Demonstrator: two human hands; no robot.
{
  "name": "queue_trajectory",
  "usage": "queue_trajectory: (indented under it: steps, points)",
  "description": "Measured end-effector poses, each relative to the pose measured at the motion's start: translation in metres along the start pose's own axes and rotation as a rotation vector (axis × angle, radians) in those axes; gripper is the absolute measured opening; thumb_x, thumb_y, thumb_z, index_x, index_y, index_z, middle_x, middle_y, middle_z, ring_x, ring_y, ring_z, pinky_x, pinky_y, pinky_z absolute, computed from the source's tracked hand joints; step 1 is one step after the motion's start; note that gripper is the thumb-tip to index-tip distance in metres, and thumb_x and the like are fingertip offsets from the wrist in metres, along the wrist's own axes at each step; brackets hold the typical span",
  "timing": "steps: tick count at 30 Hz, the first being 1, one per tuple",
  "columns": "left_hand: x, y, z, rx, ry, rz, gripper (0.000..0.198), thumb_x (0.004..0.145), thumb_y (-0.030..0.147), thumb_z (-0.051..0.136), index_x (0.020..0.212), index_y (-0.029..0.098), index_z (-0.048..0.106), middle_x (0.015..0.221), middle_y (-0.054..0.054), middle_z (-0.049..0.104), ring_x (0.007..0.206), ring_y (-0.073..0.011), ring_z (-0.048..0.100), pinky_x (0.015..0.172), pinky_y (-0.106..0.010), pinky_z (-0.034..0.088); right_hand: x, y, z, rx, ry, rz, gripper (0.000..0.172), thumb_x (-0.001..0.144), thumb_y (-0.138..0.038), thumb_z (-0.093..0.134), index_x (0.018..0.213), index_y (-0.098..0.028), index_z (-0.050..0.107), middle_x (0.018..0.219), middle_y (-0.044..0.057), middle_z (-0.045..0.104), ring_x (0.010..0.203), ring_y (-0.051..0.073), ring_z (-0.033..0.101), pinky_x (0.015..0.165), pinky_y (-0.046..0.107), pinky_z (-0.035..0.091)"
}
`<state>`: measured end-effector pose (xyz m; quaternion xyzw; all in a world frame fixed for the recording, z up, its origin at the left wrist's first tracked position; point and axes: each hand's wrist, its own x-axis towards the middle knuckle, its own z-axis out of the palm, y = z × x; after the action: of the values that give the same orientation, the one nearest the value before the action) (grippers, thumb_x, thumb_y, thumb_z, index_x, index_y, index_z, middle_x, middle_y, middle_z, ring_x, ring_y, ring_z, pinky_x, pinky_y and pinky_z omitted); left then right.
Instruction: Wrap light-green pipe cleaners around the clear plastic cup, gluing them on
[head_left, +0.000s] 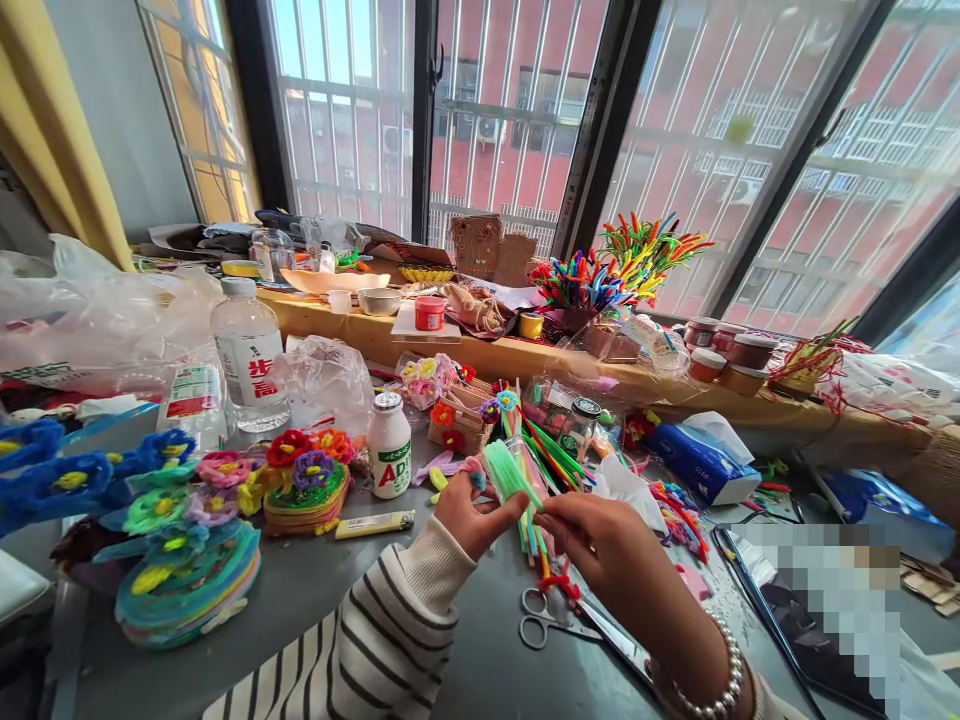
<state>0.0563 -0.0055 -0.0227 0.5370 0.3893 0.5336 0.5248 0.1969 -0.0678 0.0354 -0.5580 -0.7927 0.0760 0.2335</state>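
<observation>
A: Hands, quick. Left?
B: Left hand point(469, 515) mostly closed, thumb across the front, fingers curled round a pale green fuzzy bundle point(504, 470).
A: Right hand point(600, 545)?
B: Thumb and fingers pinched together at the bundle's lower right end, at its 4 o'clock. Exact fingertip contact is too small to tell.
A: Bundle location?
B: Between the two hands, held up over the grey table point(480, 670), about mid-view. Use it as clock centre.
A: Go round.
B: Scissors point(536, 620) at 5 o'clock, on the table. Yellowish lighter point(375, 524) at 8, lying flat. White bottle point(390, 455), upright, at 9. Clear bottle point(251, 365), white cap, farther off at 10. Bunch of coloured pipe cleaners point(592, 285) on the ledge point(652, 380), 1 o'clock. Blue tissue pack point(694, 465) at 3.
A: Wrists?
B: Striped sleeve point(360, 640) left; beaded bracelet point(724, 675) right.
</observation>
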Motion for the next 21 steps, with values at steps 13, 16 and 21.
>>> queue_trajectory:
  steps: [13, 16, 21]
  points:
    - [-0.004, 0.016, 0.003, -0.264, -0.137, -0.269, 0.052, 0.05, 0.043, 0.072, 0.088, 0.014, 0.052, 0.082, -0.006, 0.066, 0.082, -0.0234, 0.063, 0.077, -0.037, 0.05, 0.002, 0.001, -0.001, 0.012, 0.041, -0.013, 0.02, 0.084, -0.023, 0.043, 0.077, -0.018, 0.062, 0.069, 0.001, 0.063, 0.06, 0.012, 0.054, 0.056, 0.021, 0.038]
    - [-0.005, 0.018, 0.003, -0.253, -0.141, -0.265, 0.052, 0.051, 0.044, 0.071, 0.089, 0.014, 0.053, 0.082, -0.005, 0.066, 0.083, -0.0228, 0.063, 0.077, -0.036, 0.05, 0.002, 0.0, -0.001, -0.024, 0.013, -0.017, 0.02, 0.084, -0.023, 0.044, 0.075, -0.018, 0.061, 0.068, 0.001, 0.062, 0.061, 0.012, 0.054, 0.057, 0.021, 0.037]
    - [-0.004, 0.016, 0.003, -0.277, -0.14, -0.27, 0.057, 0.048, 0.043, 0.073, 0.092, 0.015, 0.05, 0.084, -0.006, 0.067, 0.085, -0.0231, 0.062, 0.075, -0.034, 0.051, 0.0, -0.002, 0.002, -0.159, -0.014, -0.043, 0.021, 0.084, -0.021, 0.043, 0.071, -0.018, 0.059, 0.065, 0.001, 0.061, 0.061, 0.013, 0.055, 0.055, 0.021, 0.035]
